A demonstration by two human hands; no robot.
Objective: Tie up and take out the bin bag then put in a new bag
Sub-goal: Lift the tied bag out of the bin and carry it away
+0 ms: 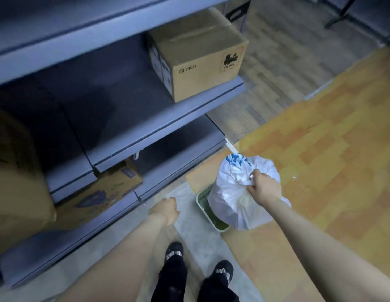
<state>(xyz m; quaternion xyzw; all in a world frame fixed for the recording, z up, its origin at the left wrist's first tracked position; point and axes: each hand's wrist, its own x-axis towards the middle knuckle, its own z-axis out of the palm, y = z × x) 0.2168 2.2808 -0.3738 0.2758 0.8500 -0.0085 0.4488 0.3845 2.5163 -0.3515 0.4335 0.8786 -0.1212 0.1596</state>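
White bin bag upright, neck up, gripped by right hand; left hand loose, empty.

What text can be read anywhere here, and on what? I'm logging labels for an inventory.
"PICO": front of the cardboard box on the shelf.
"UN 3481" (uncertain, small): black hazard label on that box.
Blue print on the white bin bag: too crumpled to read.
Purple print on the lower carton: too blurred to read.
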